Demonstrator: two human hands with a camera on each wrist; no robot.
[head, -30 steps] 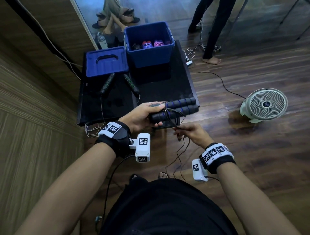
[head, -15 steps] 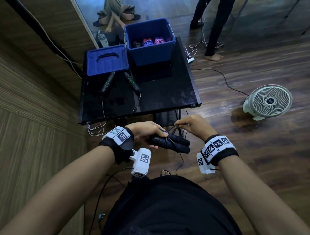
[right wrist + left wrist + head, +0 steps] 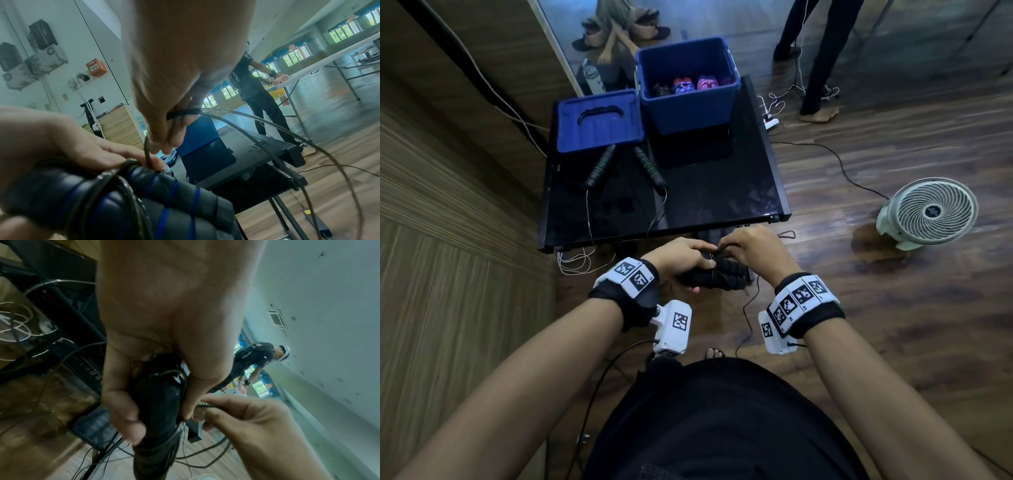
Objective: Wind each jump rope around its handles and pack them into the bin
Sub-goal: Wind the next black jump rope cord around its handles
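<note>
Black bench [image 3: 722,192], glossy, bearing things along its far edge. Blue bin [image 3: 685,102] at the far right corner, open, with wound ropes inside (pink, purple and dark bundles). Blue lid [image 3: 599,120] flat just beside it, toward the far left corner. Second jump rope [image 3: 619,168] unwound near the lid, cord trailing over the near edge. Off the near edge, left hand [image 3: 681,258] clenched round the paired blue-banded handles [image 3: 717,279]. Right hand [image 3: 756,248] pinching the thin black cord [image 3: 236,118] between its fingers [image 3: 162,142], just above the handles
</note>
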